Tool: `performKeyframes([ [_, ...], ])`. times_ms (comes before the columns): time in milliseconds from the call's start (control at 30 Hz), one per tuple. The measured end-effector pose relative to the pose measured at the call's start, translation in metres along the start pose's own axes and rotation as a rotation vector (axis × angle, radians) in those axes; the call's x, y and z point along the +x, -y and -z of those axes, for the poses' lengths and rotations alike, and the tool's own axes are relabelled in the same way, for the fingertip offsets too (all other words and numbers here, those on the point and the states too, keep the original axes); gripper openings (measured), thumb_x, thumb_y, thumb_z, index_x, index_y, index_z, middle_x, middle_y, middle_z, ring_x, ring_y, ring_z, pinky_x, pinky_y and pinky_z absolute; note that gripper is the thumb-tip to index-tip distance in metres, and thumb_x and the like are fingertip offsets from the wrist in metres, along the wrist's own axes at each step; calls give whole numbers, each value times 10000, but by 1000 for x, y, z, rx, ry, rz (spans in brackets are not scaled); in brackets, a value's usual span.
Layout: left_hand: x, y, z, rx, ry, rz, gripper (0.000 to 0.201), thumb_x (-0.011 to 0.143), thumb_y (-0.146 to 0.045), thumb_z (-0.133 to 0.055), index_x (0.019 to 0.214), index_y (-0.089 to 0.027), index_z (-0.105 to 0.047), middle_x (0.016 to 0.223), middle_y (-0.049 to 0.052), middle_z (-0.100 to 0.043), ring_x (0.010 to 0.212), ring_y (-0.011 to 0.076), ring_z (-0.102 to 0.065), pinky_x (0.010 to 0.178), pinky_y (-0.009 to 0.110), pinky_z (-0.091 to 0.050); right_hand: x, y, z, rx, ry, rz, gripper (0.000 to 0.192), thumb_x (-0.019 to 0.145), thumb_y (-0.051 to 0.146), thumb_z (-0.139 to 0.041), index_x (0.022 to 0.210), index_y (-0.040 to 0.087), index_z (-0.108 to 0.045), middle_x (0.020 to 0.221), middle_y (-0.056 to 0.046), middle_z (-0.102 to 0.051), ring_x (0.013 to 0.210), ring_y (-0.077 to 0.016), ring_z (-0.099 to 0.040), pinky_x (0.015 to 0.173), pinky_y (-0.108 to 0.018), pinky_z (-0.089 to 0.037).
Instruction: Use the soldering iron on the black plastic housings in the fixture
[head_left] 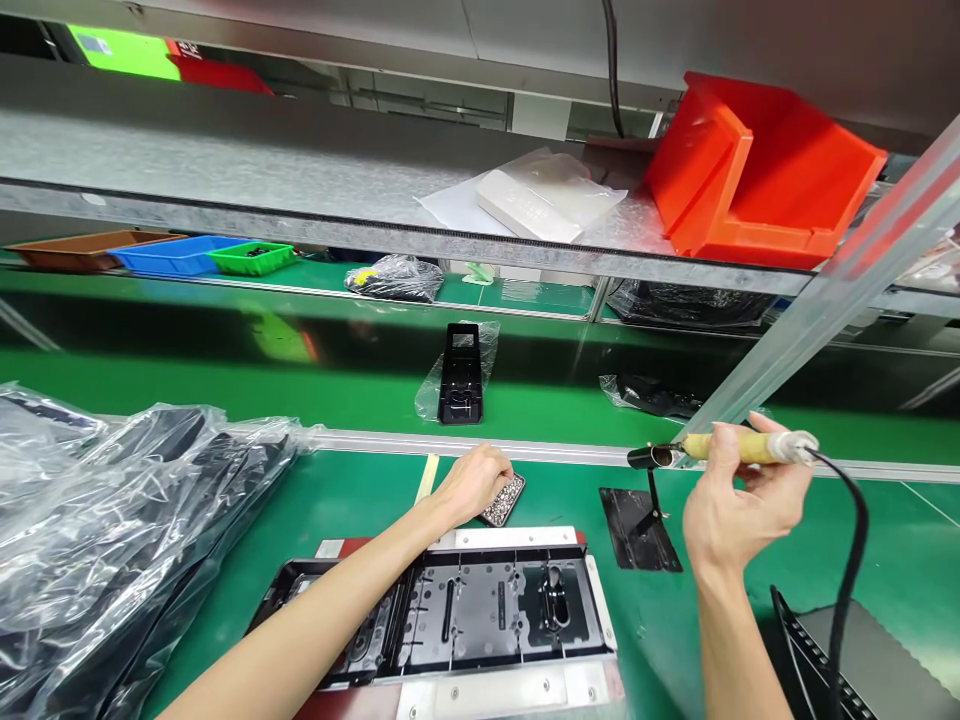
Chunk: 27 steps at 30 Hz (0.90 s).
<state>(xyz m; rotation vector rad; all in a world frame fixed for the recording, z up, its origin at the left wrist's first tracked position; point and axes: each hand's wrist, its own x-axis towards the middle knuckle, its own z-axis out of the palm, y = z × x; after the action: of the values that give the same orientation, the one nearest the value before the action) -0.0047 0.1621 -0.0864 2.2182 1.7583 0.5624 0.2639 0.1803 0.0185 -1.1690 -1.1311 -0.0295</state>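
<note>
The green counter point(645, 630) carries a lot, and the slick bagged panels point(150, 520) on the left could slide if an elbow bumps them. Next down, the black housing point(472, 615) lies face-up in its fixture with the left arm point(337, 605) reaching across it, so a low forearm could scuff or nudge it. Right hand point(742, 500) has its fingers pinched on the yellow handle of what looks like a soldering iron point(701, 447), front end up by the stand point(651, 457). If it's hot, a snag on the cord point(859, 520) could swing it into skin or plastic. Smallest is the speckled tray point(504, 500), just beyond the housing. Left hand point(480, 478) is at it; can't tell if those fingers grip or just touch, and 1 careless push could shove it.
</note>
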Motion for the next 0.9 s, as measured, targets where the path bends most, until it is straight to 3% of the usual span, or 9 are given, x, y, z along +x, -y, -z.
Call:
performKeyframes([
  [133,4,2,-2,19,7,-24,232,934,-149,-531,829,-168,-737,852,83,-721,920,246,-600,775,322,-468,7,19,3,164,-28,92,383,938,345,-641,1268,154,-601,1027,-99,-707,927,-244,-712,866,-450,-579],
  [267,5,2,-2,8,5,-23,207,909,-157,-567,771,-171,-721,830,75,-720,909,245,-605,741,306,-459,8,31,3,308,-102,218,320,901,299,-688,1176,143,-640,950,-79,-702,876,-256,-732,813,-486,-609],
  [467,6,-4,-1,-43,-33,1,206,841,-84,-560,674,-158,-654,763,83,-682,854,240,-612,714,302,-450,-1,49,10,361,-20,200,304,890,274,-700,1164,158,-641,944,-70,-725,811,-237,-732,753,-461,-597],
  [600,2,-10,15,-140,-65,72,157,831,-124,-557,714,-158,-657,753,57,-692,760,203,-620,660,281,-442,1,54,13,445,-24,234,270,852,224,-730,1100,141,-664,917,-66,-714,812,-240,-732,747,-468,-599],
  [767,-38,-30,41,-277,-94,184,151,894,-241,-559,847,-160,-678,760,2,-694,671,134,-591,600,229,-450,8,55,16,529,-47,280,186,844,258,-710,1002,164,-681,866,-32,-663,744,-217,-720,674,-439,-583],
  [900,-91,-60,51,-412,-55,161,168,942,-294,-601,987,-218,-744,893,-8,-737,762,135,-623,677,239,-493,6,61,20,620,-31,137,107,802,219,-682,908,212,-688,825,-12,-557,811,-250,-716,782,-507,-579],
])
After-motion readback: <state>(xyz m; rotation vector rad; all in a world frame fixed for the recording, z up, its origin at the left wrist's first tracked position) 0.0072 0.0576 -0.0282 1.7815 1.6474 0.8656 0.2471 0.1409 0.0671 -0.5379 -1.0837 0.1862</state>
